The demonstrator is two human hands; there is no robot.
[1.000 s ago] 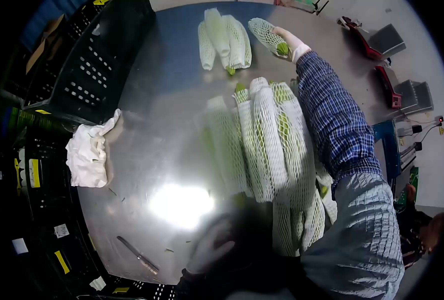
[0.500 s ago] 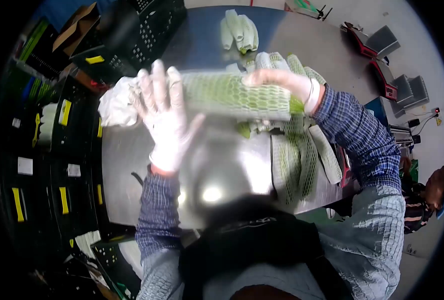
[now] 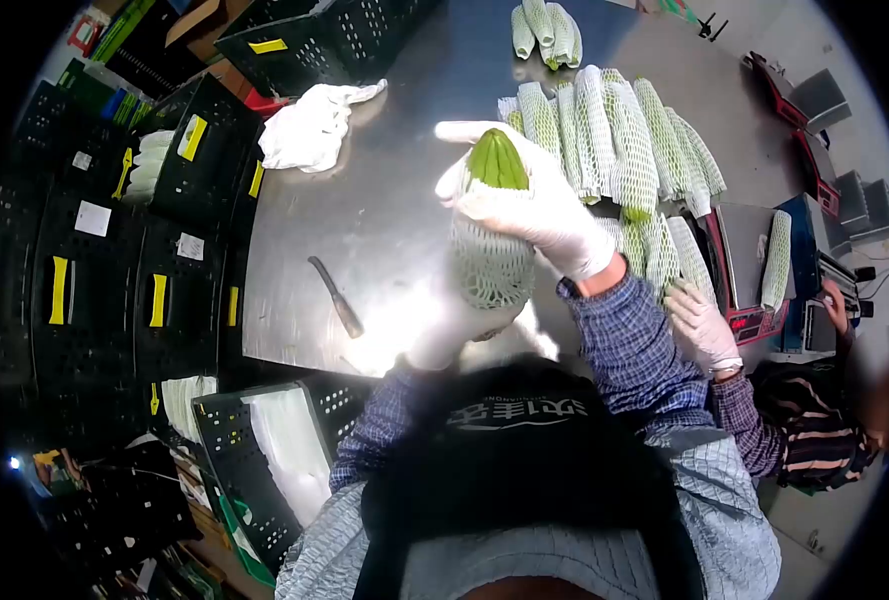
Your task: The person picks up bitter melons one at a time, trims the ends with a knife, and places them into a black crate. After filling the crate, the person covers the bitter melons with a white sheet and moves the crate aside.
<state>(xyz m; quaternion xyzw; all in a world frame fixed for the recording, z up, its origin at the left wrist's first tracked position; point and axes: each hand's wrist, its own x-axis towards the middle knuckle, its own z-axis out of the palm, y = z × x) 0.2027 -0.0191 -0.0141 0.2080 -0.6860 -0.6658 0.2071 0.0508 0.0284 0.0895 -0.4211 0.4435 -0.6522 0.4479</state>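
1 netted gourd [image 3: 498,162] was held above the desk [image 3: 286,265], its upper part clamped in the right hand [image 3: 559,215]; the blurred left hand [image 3: 449,325] lay near its lower end, grip indeterminable. Judged step: handling; further movement called for 2-ended support.

Steel table [image 3: 284,290], glare bright on it; black perforated crates [image 3: 74,250] stacked beside; pale floor [image 3: 804,525] beyond.

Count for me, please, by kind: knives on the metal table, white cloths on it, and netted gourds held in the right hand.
Knife: 1
White cloth: 1
Netted green gourd in the right hand: 1
Total: 3
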